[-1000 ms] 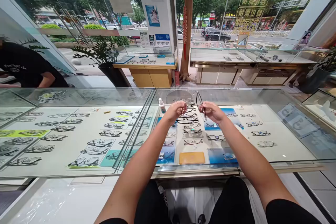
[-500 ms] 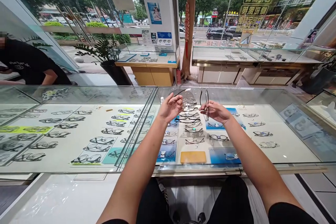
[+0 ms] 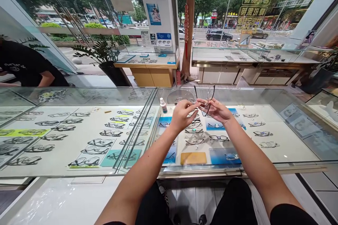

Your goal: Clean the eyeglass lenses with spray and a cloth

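My right hand (image 3: 218,111) is closed on a pair of thin-framed eyeglasses (image 3: 208,107), held up above the glass counter with the temples pointing upward. My left hand (image 3: 184,115) has come up against the left side of these glasses, its thumb and fingertips pinched together there. Exactly which part the left fingers grip is too small to tell. Below both hands, a column of dark-framed glasses (image 3: 194,131) lies inside the display case, partly hidden by my left hand. A small white bottle (image 3: 163,106) stands left of my left hand.
The glass display counter (image 3: 290,149) spans the view, with rows of glasses (image 3: 111,133) to the left. A yellow case (image 3: 193,158) lies near its front edge. A person in black (image 3: 29,63) leans at the far left. More showcases (image 3: 221,56) stand by the window.
My left hand has moved right, from apart to touching the glasses in my right hand. Those glasses have tilted. The white bottle, mostly hidden before, now shows fully.
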{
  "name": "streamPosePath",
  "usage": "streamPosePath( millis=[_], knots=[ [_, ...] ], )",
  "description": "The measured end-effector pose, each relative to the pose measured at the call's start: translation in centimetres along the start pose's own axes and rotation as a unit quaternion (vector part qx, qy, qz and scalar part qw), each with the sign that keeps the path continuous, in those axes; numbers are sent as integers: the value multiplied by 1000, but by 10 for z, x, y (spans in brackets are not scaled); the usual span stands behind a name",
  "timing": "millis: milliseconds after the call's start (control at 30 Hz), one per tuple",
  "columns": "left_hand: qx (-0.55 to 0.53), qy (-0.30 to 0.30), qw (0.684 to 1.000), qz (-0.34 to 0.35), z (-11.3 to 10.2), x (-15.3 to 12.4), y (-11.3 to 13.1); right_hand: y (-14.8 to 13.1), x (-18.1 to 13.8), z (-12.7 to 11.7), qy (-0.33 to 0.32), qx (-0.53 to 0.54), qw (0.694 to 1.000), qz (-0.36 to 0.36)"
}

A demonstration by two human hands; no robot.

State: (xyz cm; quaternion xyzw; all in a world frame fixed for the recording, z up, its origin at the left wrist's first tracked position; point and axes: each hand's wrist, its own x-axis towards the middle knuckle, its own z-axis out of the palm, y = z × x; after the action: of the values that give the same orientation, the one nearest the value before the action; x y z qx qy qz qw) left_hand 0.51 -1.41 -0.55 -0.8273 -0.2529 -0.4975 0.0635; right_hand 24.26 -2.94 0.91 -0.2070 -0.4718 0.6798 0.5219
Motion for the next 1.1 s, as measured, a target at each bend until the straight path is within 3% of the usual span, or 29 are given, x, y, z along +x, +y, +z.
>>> streamPosePath(
  millis=[133,367,533,800,967,1100],
  knots=[
    [31,1,997,63,13,-5,1,4,0,5,-8,-18,1000,7],
    [55,-11,998,35,15,-9,-8,6,1,10,-8,-25,1000,-6],
    [45,39,997,43,16,-10,-10,4,1,7,8,-39,999,-31],
    [-10,51,998,-38,10,-8,-6,-5,-2,13,64,-43,992,-101],
    [-54,51,993,-93,10,-5,-1,-6,-2,29,114,-57,983,-133],
    [-66,46,991,-103,9,-3,2,-8,3,44,118,-48,981,-149]
  ],
)
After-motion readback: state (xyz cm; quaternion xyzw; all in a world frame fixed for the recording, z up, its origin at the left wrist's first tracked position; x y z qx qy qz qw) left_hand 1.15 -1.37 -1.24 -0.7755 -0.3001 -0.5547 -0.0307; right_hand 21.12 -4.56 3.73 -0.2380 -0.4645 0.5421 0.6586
